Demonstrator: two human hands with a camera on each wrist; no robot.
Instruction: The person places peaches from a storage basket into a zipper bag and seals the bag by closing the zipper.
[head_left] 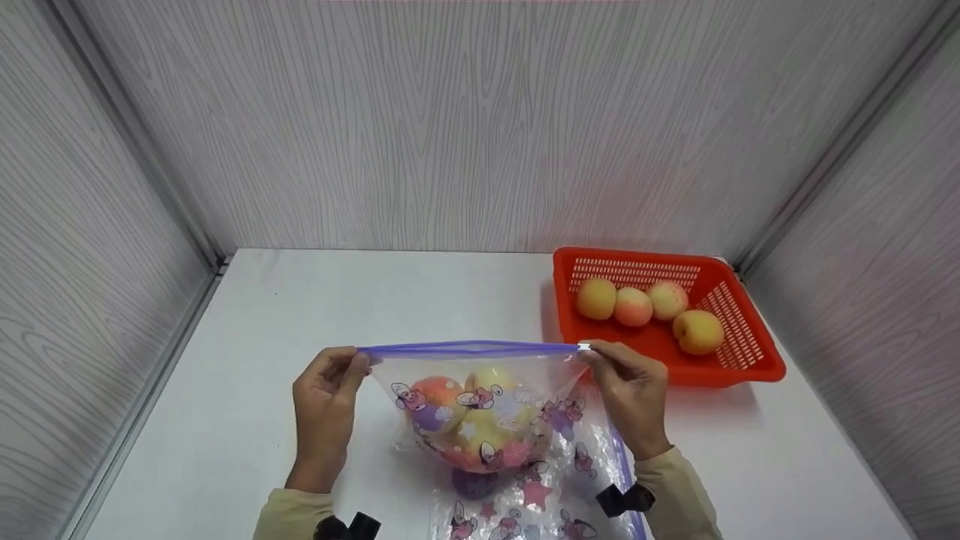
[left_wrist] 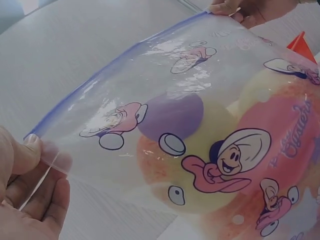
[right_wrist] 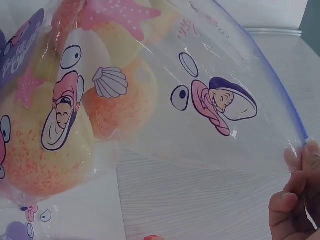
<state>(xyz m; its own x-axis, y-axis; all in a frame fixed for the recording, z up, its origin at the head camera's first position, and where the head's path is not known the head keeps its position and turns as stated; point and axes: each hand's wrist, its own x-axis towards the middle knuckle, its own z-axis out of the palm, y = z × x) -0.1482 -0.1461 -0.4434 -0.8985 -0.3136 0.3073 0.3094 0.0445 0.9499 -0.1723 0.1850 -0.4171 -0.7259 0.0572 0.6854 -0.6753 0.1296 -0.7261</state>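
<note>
Sleeves (head_left: 679, 499): tan, closest to head camera, at 7 and 5 o'clock in its view; black wrist blocks (head_left: 615, 501) on both.
Flat bag (head_left: 536, 493): between 5 and 6 o'clock, clear with similar prints, lying on the table (head_left: 315, 300); purple strip down its right edge.
Zip bag (head_left: 480, 412): 6 o'clock, held up between the two hands, mouth edge stretched straight, seal state cannot tell. Overlaps flat bag in head view — contact below unclear.
Bagged fruits (head_left: 484, 431): several, yellow with red-orange blush, bunched low inside; exact count hidden by prints.
Left hand (head_left: 326, 409): between 7 and 8 o'clock, thumb and finger pinching bag's left top corner.
Right hand (head_left: 634, 394): about 4 o'clock, pinching the right top corner, right beside the white slider (head_left: 584, 346).
Prints: smiling shell-hooded characters (left_wrist: 235, 160), a scallop shell (right_wrist: 111, 82), stars, pink and purple patches.
Writing: slanted script lettering (left_wrist: 295, 130) on a pink patch, one word looks like "Oysters" — not certain, rest too soft to read. More script on a purple patch at 10 o'clock in right wrist view, partly cut.
Basket (head_left: 712, 375): red, slotted plastic, between 3 and 4 o'clock, beyond right hand.
Basket fruits (head_left: 632, 307): four, yellow to pinkish; three grouped, one apart at 4 o'clock of them.
</note>
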